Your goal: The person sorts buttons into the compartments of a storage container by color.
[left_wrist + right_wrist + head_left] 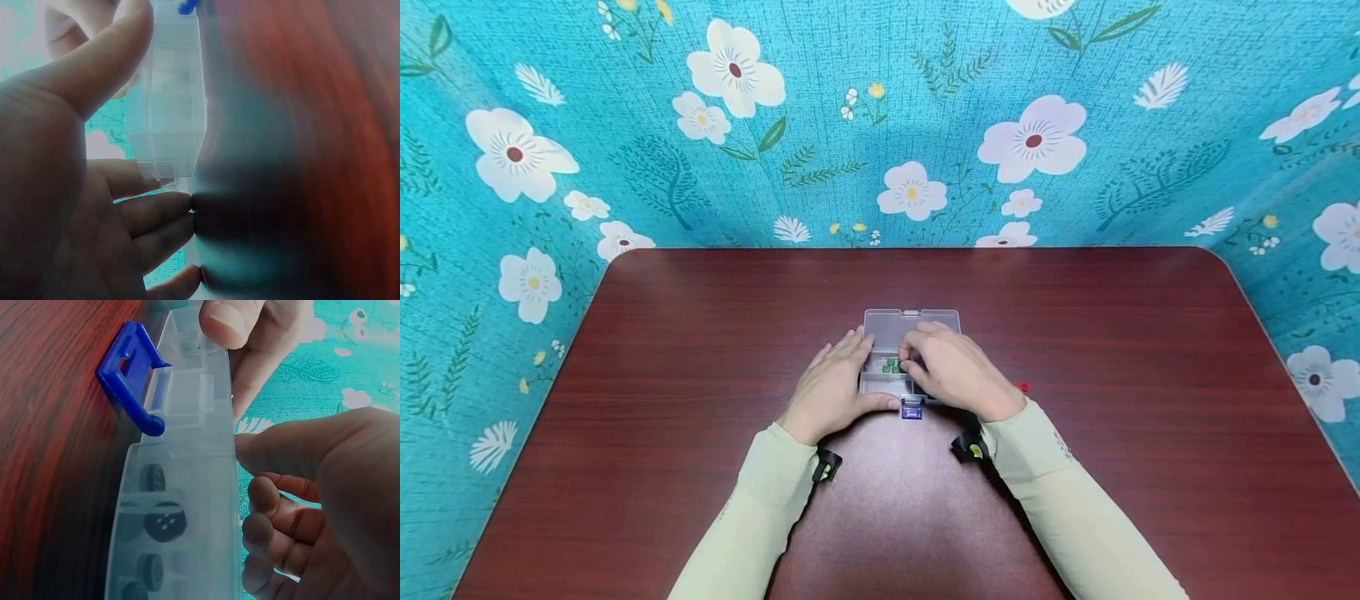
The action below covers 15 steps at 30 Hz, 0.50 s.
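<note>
A clear plastic compartment box (886,385) lies on the table with its lid (883,327) raised at the back. My left hand (835,387) holds the box's left end, its thumb along the front edge and its fingers at the side. Small green buttons (889,367) lie in a left compartment. Over the box, my right hand (951,367) reaches in with bent fingers, thumb and index close together beside those buttons; whether they pinch one is hidden. Dark round buttons (165,522) show through the box wall in the right wrist view. A blue latch (128,375) hangs outward at the front.
The box stands on a dark red wooden table (700,333). A small red item (1023,387) lies right of the box, beside the right wrist. Blue flowered cloth (850,125) rises behind the table and at both sides.
</note>
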{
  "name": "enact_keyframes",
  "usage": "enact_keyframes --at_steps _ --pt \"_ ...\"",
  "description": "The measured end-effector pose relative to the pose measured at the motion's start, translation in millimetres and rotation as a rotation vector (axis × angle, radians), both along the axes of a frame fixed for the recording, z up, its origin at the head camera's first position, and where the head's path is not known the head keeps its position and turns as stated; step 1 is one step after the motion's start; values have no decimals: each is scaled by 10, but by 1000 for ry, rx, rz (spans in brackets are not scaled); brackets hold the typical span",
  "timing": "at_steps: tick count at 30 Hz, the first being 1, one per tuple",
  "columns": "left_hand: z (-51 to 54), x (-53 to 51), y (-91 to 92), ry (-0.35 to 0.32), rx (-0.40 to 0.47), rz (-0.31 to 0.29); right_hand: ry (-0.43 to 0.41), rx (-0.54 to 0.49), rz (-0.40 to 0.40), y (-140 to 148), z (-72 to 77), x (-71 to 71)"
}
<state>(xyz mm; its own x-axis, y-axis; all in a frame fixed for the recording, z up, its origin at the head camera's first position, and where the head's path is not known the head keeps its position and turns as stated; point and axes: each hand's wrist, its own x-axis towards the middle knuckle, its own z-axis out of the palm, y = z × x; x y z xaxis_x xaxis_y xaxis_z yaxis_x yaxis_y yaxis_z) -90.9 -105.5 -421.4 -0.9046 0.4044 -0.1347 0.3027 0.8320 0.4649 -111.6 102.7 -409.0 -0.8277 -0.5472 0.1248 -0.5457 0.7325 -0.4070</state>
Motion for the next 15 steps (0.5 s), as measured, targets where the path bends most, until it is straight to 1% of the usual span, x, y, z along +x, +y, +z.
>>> enact_keyframes --at_steps 7,15 --pt "6 2 0 -3 -6 1 23 -17 13 41 33 40" --pt "-5 0 3 0 -2 6 32 -18 -6 153 93 96"
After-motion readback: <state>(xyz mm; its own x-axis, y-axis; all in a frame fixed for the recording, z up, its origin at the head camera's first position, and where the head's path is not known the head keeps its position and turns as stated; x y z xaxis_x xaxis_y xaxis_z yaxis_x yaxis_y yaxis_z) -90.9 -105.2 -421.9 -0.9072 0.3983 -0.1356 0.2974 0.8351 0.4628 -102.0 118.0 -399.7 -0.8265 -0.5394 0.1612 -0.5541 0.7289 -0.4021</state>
